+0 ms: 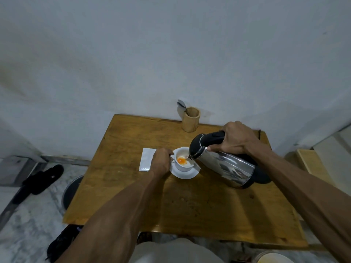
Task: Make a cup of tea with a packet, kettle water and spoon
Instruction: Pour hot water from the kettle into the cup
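Cup (183, 160) position: centred on a white saucer (187, 174) near the middle of the wooden table (190, 205). Left hand (161, 162) is closed on the cup's handle side, fingers curled against the cup wall. Right hand (235, 139) is clenched around the black handle of the kettle (226, 162), which is tilted with its spout over the cup's right rim. Cup appearance: white, round, with an orange patch on the pale contents at the bottom. Kettle appearance: polished steel body, black lid and base, held clear of the tabletop. Packet (146, 159) lies flat on the table just beside the left hand, white and rectangular, partly covered by the hand. Spoon (182, 105) stands in a wooden holder (190, 119) at the far table edge against the wall, well apart from the cup.
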